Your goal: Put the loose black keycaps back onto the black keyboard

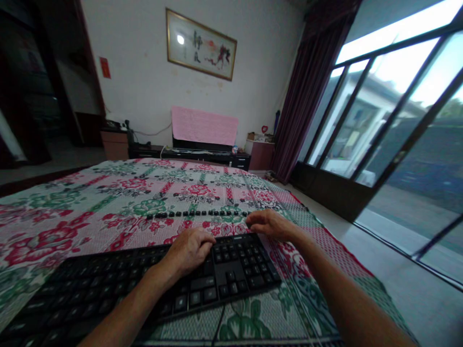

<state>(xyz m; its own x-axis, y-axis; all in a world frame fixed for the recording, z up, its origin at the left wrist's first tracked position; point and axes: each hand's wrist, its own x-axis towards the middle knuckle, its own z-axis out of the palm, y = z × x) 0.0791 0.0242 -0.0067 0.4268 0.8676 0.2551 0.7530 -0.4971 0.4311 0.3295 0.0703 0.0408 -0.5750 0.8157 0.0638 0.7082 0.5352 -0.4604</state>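
A black computer keyboard [231,272] lies at a slant on the flowered cloth [197,190]. My left hand [191,248] is over its upper middle, fingers bent and closed at the back edge, gripping the keyboard there; the keys beneath the hand are hidden. Beyond the keyboard, a line of small black keycaps [203,213] runs across the cloth. At the right end of that line is my right hand [267,224], its fingers bent together around the last keycap [249,214], which is partly covered by the fingertips.
A cable [219,323] leads from the keyboard's near side. Past the cloth stands a low black cabinet [152,152], with a pink cover [204,126] over a screen-shaped object. Glass doors [361,125] and a dark curtain [307,86] are on the right.
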